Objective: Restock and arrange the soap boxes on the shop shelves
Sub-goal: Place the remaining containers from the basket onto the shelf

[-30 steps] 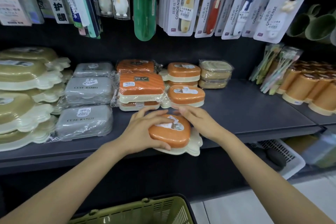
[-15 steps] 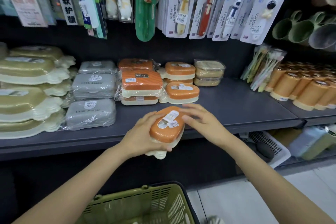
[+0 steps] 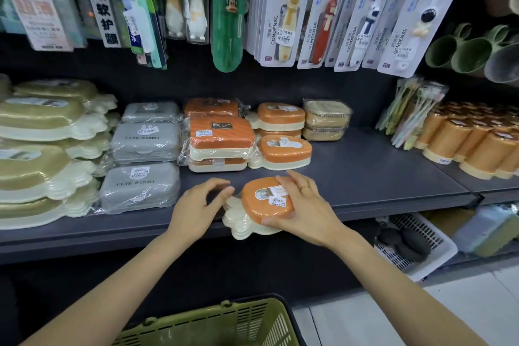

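1. Since half a second ago, the orange carrot-shaped soap box [image 3: 266, 199] has come out of the left hand's grasp and down onto the front edge of the dark shelf [image 3: 379, 177]; it was tilted above the edge, and now it lies flat with its label up.
2. Right hand [image 3: 306, 213] holds the box: its fingers [image 3: 292, 182] curl over the far right side of the orange lid, the thumb presses the near side, and a ring shows on one finger.
3. Left hand [image 3: 196, 205] is just left of the box, fingers apart and loosely bent, holding nothing; the fingertips are close to the cream leaf-shaped end of the box, and whether they touch it cannot be told.
4. That cream end juts slightly past the shelf's front edge, toward the camera.
5. Behind the box, near it, stands a matching carrot soap box [image 3: 283, 152], with a stack of the same kind [image 3: 280, 118] further back.
6. To the left are wrapped orange rectangular boxes [image 3: 220, 135], then grey boxes [image 3: 140, 188] marked CUTE RABBIT, then olive and cream boxes [image 3: 42, 166] in stacks.
7. Toothbrush packs [image 3: 314, 8] hang above, and orange cups [image 3: 463, 146] crowd the shelf on the right.
8. Below, at the picture's bottom edge, a green basket [image 3: 219, 326] is in view.
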